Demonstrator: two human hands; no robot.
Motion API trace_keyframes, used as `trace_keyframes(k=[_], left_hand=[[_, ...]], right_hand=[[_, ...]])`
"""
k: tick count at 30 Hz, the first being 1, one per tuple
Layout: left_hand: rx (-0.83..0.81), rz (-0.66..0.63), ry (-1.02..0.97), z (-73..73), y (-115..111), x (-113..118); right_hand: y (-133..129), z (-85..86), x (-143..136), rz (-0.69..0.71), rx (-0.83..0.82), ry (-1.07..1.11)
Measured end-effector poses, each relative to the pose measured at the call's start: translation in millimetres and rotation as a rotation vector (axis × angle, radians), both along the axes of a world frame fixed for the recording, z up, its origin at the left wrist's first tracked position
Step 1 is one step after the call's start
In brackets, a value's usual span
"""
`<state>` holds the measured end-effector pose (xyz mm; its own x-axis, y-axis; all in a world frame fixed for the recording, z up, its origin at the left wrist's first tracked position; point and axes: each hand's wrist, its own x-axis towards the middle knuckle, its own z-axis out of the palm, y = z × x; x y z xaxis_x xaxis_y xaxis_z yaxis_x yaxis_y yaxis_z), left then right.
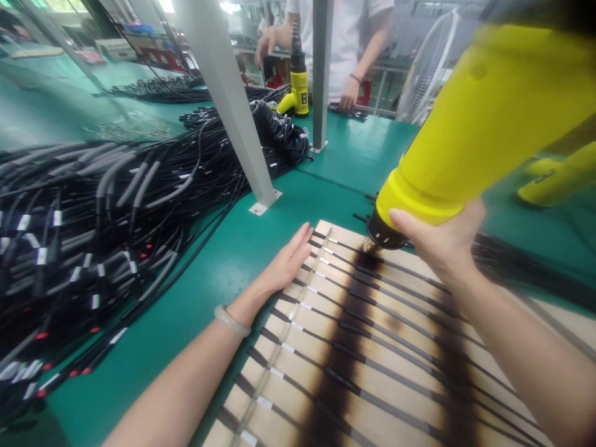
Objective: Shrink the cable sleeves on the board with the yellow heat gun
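Observation:
My right hand [449,242] is wrapped round a yellow heat gun [447,149] near its black nozzle end. The nozzle points down at the far end of a wooden board [395,385], close over a dark scorched band [342,335]. Several black cables [391,335] with white labels lie side by side across the board. A thin clear strip [284,335] runs over them near the left edge. My left hand [289,259] rests with fingers stretched out on the cable ends at the board's upper left edge. A pale bangle circles the left wrist.
A large heap of black cables [139,180] covers the table's left side. Grey posts [233,99] stand on the green table [209,285]. Another yellow heat gun [299,87] stands upright at the back, near a co-worker [344,43]. A fan [426,68] stands behind.

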<state>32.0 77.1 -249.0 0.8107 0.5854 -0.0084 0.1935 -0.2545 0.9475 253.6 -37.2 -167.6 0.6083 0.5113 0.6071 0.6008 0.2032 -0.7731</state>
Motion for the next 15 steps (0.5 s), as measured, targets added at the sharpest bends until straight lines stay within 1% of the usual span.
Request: trace_keyframes(k=[5, 10, 15], left_hand=[[0.019, 0.001, 0.008, 0.5, -0.5, -1.1], [0.005, 0.001, 0.0, -0.3, 0.3, -0.6], [-0.008, -0.005, -0.009, -1.2, 0.9, -1.2]], right_hand=[[-0.2, -0.6, 0.6, -0.018, -0.016, -0.02], [0.6, -0.9, 0.9, -0.027, -0.028, -0.031], [-3.4, 3.8, -2.5, -0.014, -0.03, 0.013]])
